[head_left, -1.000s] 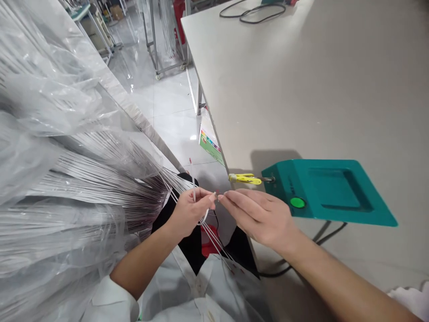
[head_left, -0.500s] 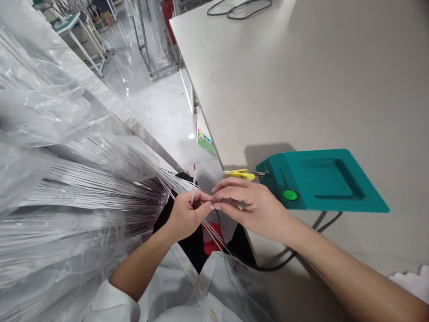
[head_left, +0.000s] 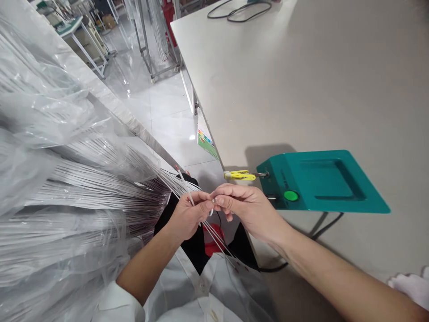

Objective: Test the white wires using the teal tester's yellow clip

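Observation:
My left hand (head_left: pixel 189 214) is closed in a pinch on a thin white cord (head_left: pixel 183 181) with a red tip, which sticks up past the fingers. The cord curls below the fingertips. My right hand (head_left: pixel 248 205) pinches at the same spot, fingertips against those of the left; the cord's small end between them is mostly hidden. Under both hands more white cords (head_left: pixel 214 237) with red tips run across my lap. They come from a big bundle of white cords (head_left: pixel 94 179) on my left, partly wrapped in clear plastic.
On the table (head_left: pixel 301 80) at right lies a teal device (head_left: pixel 335 179) with a green button (head_left: pixel 291 196). A yellow clip-like piece (head_left: pixel 239 175) projects from its side. A black cable (head_left: pixel 250 11) lies at the far edge. A wheeled rack (head_left: pixel 157 71) stands beyond.
My right hand has drawn in against the left and turned, its fingers now more curled. The cord's red tip has tilted left. The view has shifted slightly.

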Demonstrator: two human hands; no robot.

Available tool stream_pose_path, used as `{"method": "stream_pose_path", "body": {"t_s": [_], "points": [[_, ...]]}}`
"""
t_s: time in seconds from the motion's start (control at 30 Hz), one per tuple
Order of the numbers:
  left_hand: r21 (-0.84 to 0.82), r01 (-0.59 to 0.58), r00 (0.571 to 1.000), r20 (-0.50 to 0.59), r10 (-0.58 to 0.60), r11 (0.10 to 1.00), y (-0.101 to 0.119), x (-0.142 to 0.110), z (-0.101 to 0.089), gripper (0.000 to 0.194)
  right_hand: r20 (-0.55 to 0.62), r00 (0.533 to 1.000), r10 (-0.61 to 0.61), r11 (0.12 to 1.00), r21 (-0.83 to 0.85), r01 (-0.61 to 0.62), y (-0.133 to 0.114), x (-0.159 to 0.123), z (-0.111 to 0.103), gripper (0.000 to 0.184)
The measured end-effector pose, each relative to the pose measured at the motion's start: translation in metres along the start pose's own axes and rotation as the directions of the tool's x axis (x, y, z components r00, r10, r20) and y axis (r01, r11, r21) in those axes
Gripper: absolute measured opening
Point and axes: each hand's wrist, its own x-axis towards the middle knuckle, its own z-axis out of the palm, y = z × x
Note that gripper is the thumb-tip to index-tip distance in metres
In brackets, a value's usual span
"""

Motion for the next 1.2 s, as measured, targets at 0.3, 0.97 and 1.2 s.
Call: {"method": "stream_pose_path", "body": {"t_s": [0.3, 0.97, 1.2], "points": [[-0.037, -0.038, 0.988, -0.151, 0.033, 0.999, -0.009, 0.001, 0.007, 0.027, -0.121, 0.873, -0.472, 0.813, -0.443, 0.378, 0.013, 0.001, -0.001, 0.011], [0.119, -0.152, 0.955, -0.237, 0.177, 0.981, -0.003, 0.0, 0.011, 0.017, 0.1, 0.653, -0.751, 0.406, -0.71, 0.576, 0.002, -0.004, -0.009, 0.014], [0.149, -0.152, 0.964, -0.196, 0.18, 0.977, -0.005, -0.001, 0.008, 0.018, -0.018, 0.848, -0.53, 0.68, -0.606, 0.412, 0.002, 0.0, -0.006, 0.022]]}}
